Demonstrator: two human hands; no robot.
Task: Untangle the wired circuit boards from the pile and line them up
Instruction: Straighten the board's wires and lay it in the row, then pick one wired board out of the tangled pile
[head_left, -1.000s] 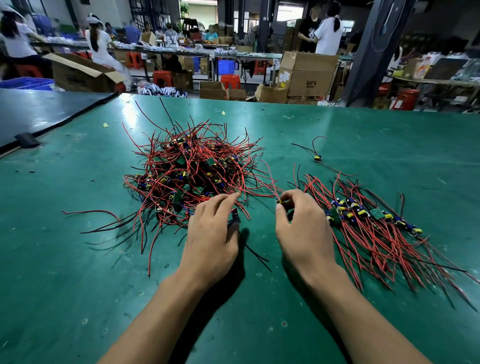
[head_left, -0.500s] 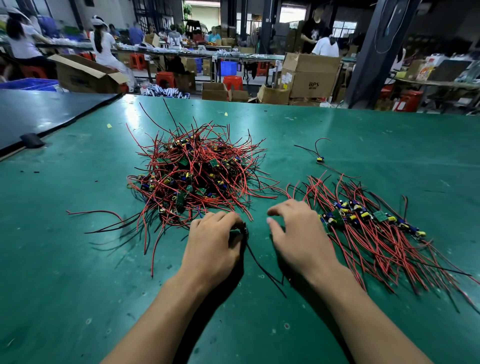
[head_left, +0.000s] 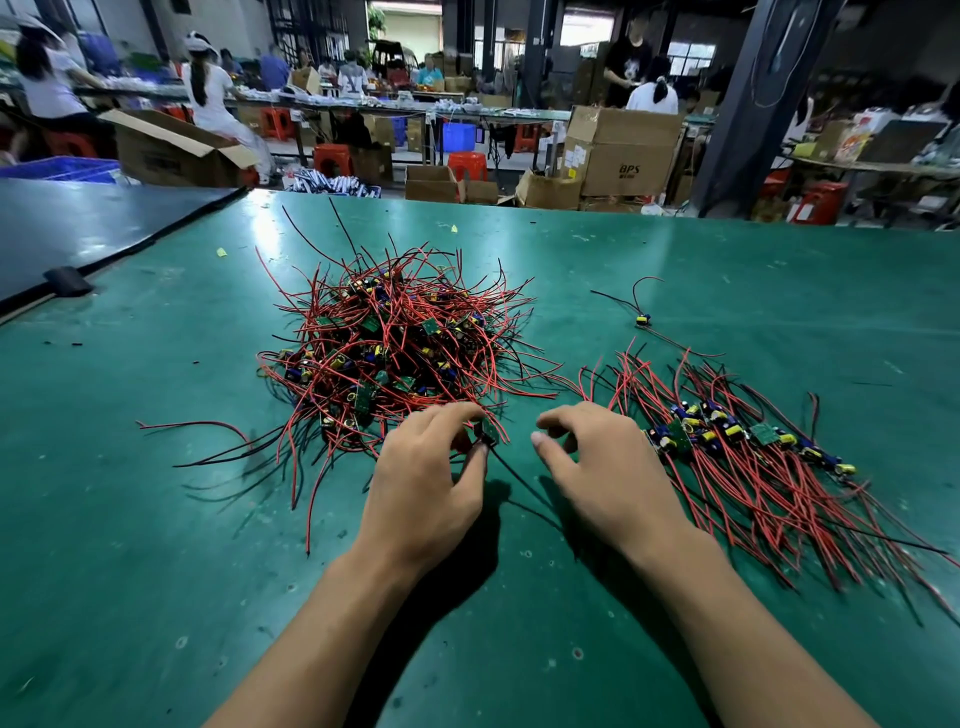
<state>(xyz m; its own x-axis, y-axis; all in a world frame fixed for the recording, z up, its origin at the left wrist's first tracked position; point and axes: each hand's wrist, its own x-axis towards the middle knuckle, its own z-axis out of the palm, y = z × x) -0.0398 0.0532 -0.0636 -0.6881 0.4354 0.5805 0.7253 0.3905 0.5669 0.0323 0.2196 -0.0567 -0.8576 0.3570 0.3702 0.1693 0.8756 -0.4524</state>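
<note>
Pinching board (head_left: 489, 431), left hand (head_left: 426, 493); wire (head_left: 519, 480) trailing nearward.

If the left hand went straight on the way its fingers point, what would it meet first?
Probably the near edge of the tangled pile of red-wired green circuit boards, just beyond the left hand, which pinches one small green board.

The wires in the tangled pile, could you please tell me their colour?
The wires are mostly red, some black; the head view shows them best.
</note>
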